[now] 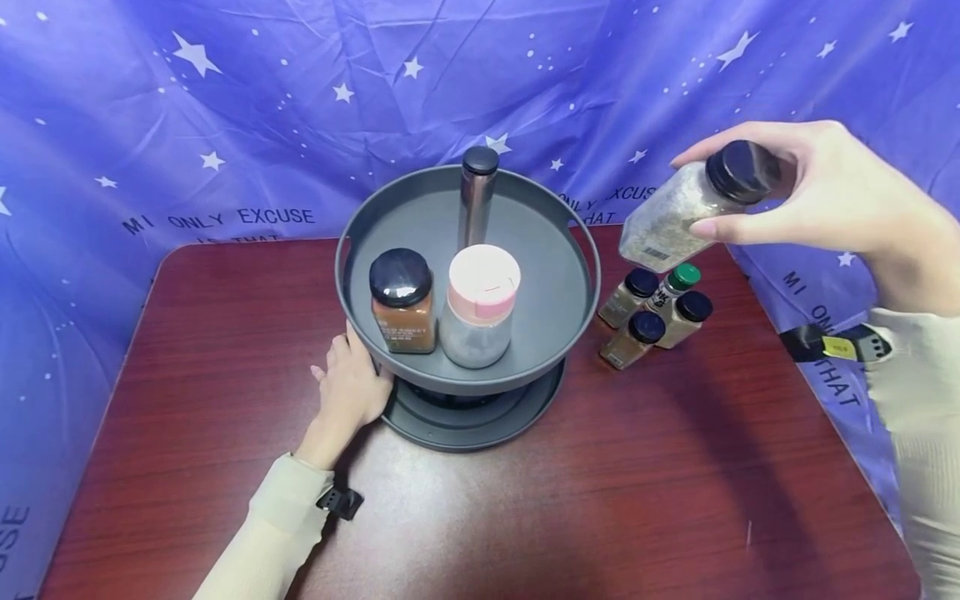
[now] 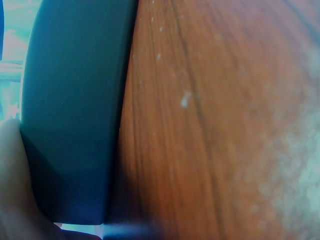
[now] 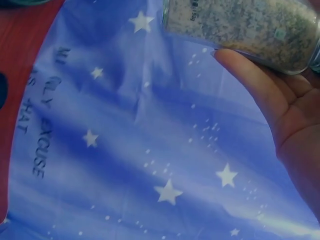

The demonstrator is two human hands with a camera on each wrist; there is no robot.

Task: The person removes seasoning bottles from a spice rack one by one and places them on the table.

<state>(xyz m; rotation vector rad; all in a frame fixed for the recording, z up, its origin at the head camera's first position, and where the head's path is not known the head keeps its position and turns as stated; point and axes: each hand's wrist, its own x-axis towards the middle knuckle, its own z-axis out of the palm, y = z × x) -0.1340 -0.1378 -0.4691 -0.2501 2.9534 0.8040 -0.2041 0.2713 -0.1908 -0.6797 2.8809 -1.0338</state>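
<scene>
My right hand holds a clear spice jar with a black lid between thumb and fingers, tilted in the air above the table's right side. Pale, speckled flakes fill the jar in the right wrist view. My left hand grips the left side of a dark grey two-tier tray, its fingers partly hidden under the upper tier. On that tier stand a jar of orange-brown spice, a shaker with a pink and white lid and the tray's metal post with a black cap.
Beneath the raised jar, several small spice bottles stand close together on the reddish wooden table: black-lidded bottles and one with a green cap. A blue star-printed cloth hangs behind and beside the table.
</scene>
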